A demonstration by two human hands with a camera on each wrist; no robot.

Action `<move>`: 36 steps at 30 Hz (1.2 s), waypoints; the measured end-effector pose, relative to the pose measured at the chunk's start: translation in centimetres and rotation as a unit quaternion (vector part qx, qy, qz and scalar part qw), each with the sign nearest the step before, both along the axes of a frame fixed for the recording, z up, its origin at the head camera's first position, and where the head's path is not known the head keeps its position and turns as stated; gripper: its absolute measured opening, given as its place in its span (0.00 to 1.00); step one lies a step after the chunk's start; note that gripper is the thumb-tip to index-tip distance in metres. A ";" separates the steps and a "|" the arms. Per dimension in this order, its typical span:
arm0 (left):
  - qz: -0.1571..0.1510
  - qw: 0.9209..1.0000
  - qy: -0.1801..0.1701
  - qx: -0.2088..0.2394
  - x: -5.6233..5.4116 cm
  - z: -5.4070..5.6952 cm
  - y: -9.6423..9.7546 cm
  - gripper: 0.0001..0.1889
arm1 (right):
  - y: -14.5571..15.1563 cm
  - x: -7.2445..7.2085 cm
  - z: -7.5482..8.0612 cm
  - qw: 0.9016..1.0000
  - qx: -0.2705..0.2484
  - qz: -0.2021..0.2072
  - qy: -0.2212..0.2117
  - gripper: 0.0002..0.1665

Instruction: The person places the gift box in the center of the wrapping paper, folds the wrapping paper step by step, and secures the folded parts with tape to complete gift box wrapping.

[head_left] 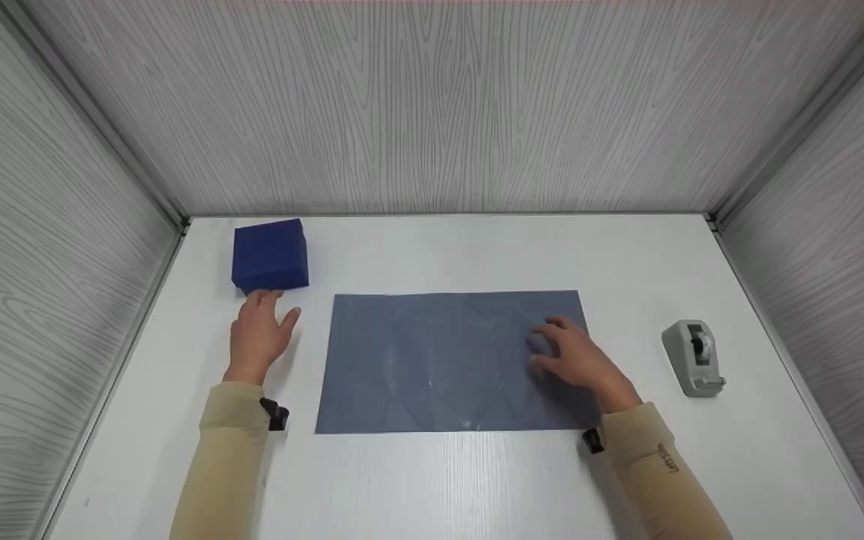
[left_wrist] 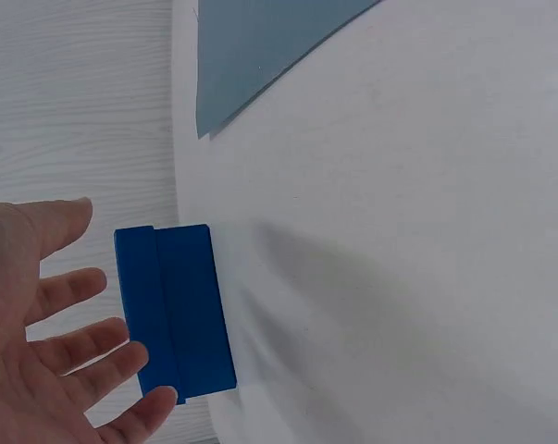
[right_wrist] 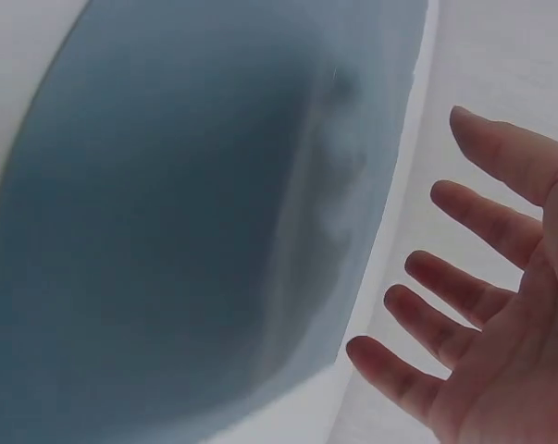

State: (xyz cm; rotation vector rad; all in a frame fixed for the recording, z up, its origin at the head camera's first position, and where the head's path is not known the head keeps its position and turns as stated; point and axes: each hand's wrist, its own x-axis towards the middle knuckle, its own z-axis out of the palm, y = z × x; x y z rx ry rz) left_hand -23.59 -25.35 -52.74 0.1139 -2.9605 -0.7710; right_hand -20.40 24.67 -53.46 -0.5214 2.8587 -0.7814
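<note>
A dark blue box (head_left: 270, 253) with a lid stands at the back left of the white table. My left hand (head_left: 258, 337) is just in front of it, fingers spread and relaxed. In the left wrist view the fingers overlap the edge of the box (left_wrist: 193, 310); whether they touch it I cannot tell. A blue-grey sheet (head_left: 447, 360) with faint creases lies flat in the middle. Over its right part hovers my right hand (head_left: 578, 358), fingers loosely bent and holding nothing. The right wrist view shows that hand (right_wrist: 491, 305) with fingers apart, the sheet (right_wrist: 149, 231) beyond.
A grey tape dispenser (head_left: 693, 358) with a roll of tape stands to the right of the sheet. Wood-grain panels (head_left: 432, 112) close off the back and both sides of the white table (head_left: 447, 480).
</note>
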 end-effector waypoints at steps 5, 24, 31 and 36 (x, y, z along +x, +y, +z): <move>-0.017 0.999 0.007 -0.042 -1.8 -0.2 0.2 0.31 | -2.9 -0.3 0.1 0.999 -0.033 0.026 -0.014 0.31; -0.022 0.998 -0.005 -0.056 -3.7 0.3 0.1 0.31 | -10.3 -1.4 0.8 0.994 -0.058 0.080 -0.047 0.32; -0.011 0.998 0.028 -0.054 -2.3 0.4 0.2 0.27 | -11.5 -1.4 1.1 0.991 -0.062 0.097 -0.063 0.31; 0.003 0.997 0.049 -0.051 -0.5 0.2 0.5 0.24 | -12.3 -1.2 0.7 0.988 -0.091 0.093 -0.078 0.30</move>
